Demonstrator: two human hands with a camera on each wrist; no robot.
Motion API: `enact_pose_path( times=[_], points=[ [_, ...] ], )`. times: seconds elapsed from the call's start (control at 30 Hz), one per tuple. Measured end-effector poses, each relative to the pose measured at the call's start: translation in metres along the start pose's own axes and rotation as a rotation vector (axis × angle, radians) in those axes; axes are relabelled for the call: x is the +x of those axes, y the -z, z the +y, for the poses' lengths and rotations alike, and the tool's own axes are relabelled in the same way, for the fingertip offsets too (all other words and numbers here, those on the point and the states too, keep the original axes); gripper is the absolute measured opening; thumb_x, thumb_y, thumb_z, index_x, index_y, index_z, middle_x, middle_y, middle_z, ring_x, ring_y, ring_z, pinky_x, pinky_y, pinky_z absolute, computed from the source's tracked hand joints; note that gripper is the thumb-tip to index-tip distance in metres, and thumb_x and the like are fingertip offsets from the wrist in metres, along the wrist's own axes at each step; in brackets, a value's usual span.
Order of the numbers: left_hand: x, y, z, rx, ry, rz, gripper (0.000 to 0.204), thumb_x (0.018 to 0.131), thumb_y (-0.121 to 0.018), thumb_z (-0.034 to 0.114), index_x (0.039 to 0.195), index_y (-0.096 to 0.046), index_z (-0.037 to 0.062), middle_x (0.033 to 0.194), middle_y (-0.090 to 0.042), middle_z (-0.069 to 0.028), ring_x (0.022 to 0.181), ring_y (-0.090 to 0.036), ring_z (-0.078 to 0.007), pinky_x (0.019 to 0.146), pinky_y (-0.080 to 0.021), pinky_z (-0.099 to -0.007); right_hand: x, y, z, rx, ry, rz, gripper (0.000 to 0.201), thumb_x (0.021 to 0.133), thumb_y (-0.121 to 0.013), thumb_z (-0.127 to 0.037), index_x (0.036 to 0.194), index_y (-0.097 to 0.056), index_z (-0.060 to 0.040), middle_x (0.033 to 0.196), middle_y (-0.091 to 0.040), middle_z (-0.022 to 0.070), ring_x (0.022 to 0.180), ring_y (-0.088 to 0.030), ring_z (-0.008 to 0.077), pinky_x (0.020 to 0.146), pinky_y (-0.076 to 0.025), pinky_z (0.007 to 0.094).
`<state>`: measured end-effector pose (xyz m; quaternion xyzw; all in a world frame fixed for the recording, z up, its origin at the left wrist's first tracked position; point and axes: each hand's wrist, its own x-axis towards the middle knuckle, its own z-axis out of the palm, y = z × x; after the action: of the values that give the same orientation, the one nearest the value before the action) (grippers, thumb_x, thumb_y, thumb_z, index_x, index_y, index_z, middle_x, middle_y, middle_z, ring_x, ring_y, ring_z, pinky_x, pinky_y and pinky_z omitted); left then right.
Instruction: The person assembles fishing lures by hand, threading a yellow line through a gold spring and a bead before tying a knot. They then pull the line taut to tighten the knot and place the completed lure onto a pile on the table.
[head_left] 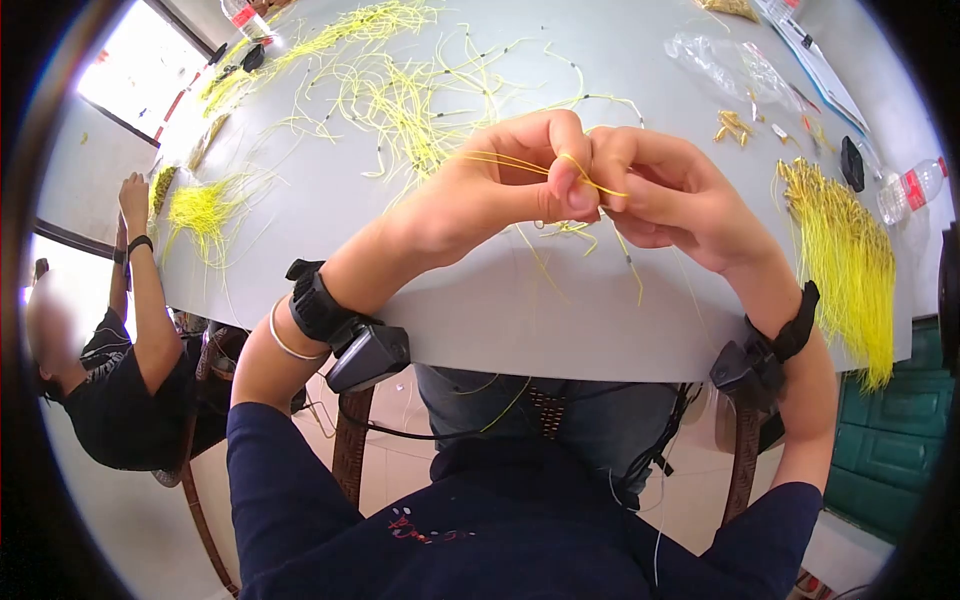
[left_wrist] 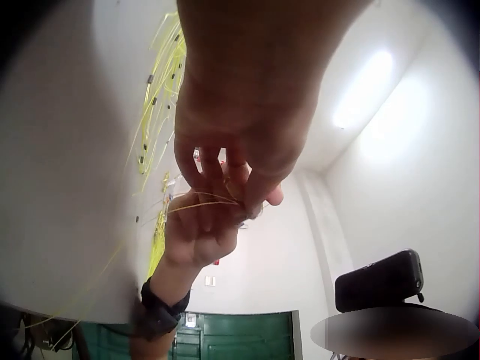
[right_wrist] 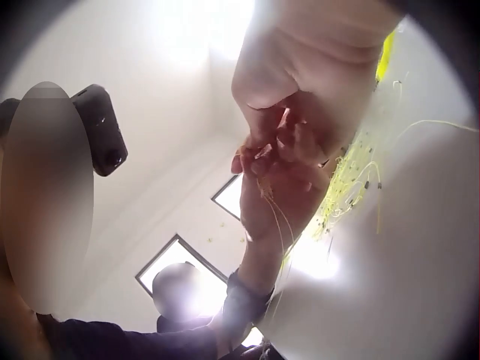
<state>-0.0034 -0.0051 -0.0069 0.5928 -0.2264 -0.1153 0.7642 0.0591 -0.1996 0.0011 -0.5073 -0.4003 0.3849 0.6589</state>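
Both hands meet above the table's near edge. My left hand [head_left: 480,190] pinches a thin yellow cord [head_left: 500,160] between thumb and forefinger. Right against it, my right hand [head_left: 680,190] pinches the same cord, whose short end sticks out over its fingers. A small thin metal loop [head_left: 540,224] shows just below the left fingertips. In the left wrist view the cord [left_wrist: 202,204] runs between the two hands' fingertips. Strands of cord [right_wrist: 277,214] hang past the left palm in the right wrist view. The fingers hide where the cord is worked.
Loose yellow cords with small dark beads [head_left: 410,110] spread over the grey table [head_left: 450,320]. A thick yellow bundle [head_left: 845,270] lies at the right edge. Gold-coloured pieces [head_left: 733,128], a plastic bag [head_left: 720,60] and a bottle [head_left: 912,190] sit behind it. Another person [head_left: 120,380] sits at left.
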Motion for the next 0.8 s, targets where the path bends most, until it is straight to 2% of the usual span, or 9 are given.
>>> enact_pose_path(
  times=[0.07,0.2,0.27,0.4,0.47,0.5,0.63,0.73,0.8],
  points=[
    [0.001,0.002,0.000,0.007,-0.006,-0.024,0.024,0.084,-0.062,0.014,0.074,-0.040,0.0143,0.076,-0.049,0.0030,0.080,-0.052,-0.0096,0.076,-0.043,-0.0252,-0.003,0.008,-0.001,0.118,0.026,-0.172,0.017,0.088,-0.054,-0.022,0.086,-0.055,-0.0058,0.081,-0.050,-0.0006,0.059,-0.040,0.0045,0.050,-0.030,0.0180],
    [0.002,0.011,0.004,0.090,-0.012,0.055,0.024,0.082,-0.066,0.022,0.082,-0.044,0.0130,0.076,-0.048,0.0036,0.080,-0.051,-0.0073,0.074,-0.043,-0.0223,-0.004,0.009,-0.011,0.026,0.150,-0.219,0.016,0.089,-0.054,-0.022,0.088,-0.054,-0.0056,0.078,-0.049,-0.0014,0.063,-0.043,0.0063,0.054,-0.030,0.0188],
    [0.002,0.010,0.009,0.133,0.132,0.029,0.027,0.079,-0.070,0.021,0.086,-0.046,0.0105,0.072,-0.052,0.0028,0.075,-0.053,-0.0072,0.072,-0.043,-0.0211,-0.003,0.007,-0.013,0.103,0.486,0.191,0.016,0.090,-0.051,-0.022,0.092,-0.053,-0.0054,0.078,-0.048,-0.0017,0.068,-0.048,0.0084,0.062,-0.039,0.0214],
    [-0.001,0.003,0.012,0.191,0.280,-0.242,0.033,0.075,-0.074,0.021,0.092,-0.050,0.0055,0.067,-0.056,0.0013,0.068,-0.055,-0.0078,0.069,-0.042,-0.0201,-0.008,0.018,-0.029,0.331,0.444,0.366,0.013,0.091,-0.050,-0.017,0.099,-0.044,-0.0090,0.073,-0.045,-0.0021,0.069,-0.047,0.0107,0.080,-0.039,0.0269],
    [-0.001,-0.003,0.013,0.136,0.356,-0.499,0.041,0.073,-0.075,0.019,0.101,-0.051,0.0007,0.065,-0.059,-0.0002,0.065,-0.056,-0.0083,0.070,-0.043,-0.0221,-0.011,0.021,-0.029,0.371,0.395,0.155,0.007,0.093,-0.046,-0.013,0.099,-0.044,-0.0093,0.067,-0.042,-0.0042,0.065,-0.047,0.0092,0.076,-0.043,0.0274],
    [0.000,-0.002,0.010,0.210,0.252,-0.557,0.046,0.073,-0.075,0.018,0.108,-0.051,-0.0013,0.067,-0.059,-0.0018,0.065,-0.056,-0.0085,0.071,-0.043,-0.0239,-0.010,0.021,-0.028,0.371,0.396,0.155,0.007,0.093,-0.046,-0.013,0.099,-0.044,-0.0093,0.067,-0.042,-0.0042,0.065,-0.047,0.0092,0.076,-0.043,0.0274],
    [-0.004,-0.009,0.013,0.161,0.319,-0.494,0.045,0.074,-0.074,0.021,0.105,-0.051,-0.0021,0.067,-0.059,-0.0025,0.065,-0.056,-0.0090,0.072,-0.043,-0.0254,-0.006,0.015,-0.020,0.414,0.347,0.058,0.018,0.095,-0.044,-0.022,0.102,-0.050,-0.0065,0.065,-0.041,-0.0054,0.066,-0.053,0.0081,0.071,-0.052,0.0279],
    [-0.006,-0.006,0.015,0.062,0.326,-0.500,0.044,0.079,-0.069,0.032,0.101,-0.053,-0.0016,0.064,-0.056,-0.0019,0.059,-0.053,-0.0091,0.065,-0.041,-0.0232,-0.005,0.007,-0.019,0.420,0.310,0.061,0.020,0.095,-0.042,-0.023,0.103,-0.050,-0.0057,0.064,-0.041,-0.0051,0.063,-0.053,0.0084,0.069,-0.052,0.0279],
    [-0.006,-0.005,0.022,0.094,0.336,-0.354,0.047,0.084,-0.059,0.043,0.098,-0.053,-0.0013,0.060,-0.051,-0.0003,0.053,-0.049,-0.0081,0.052,-0.037,-0.0206,-0.005,0.006,-0.018,0.418,0.280,0.066,0.021,0.096,-0.041,-0.023,0.103,-0.050,-0.0054,0.063,-0.041,-0.0049,0.063,-0.053,0.0085,0.069,-0.052,0.0283]
  ],
)
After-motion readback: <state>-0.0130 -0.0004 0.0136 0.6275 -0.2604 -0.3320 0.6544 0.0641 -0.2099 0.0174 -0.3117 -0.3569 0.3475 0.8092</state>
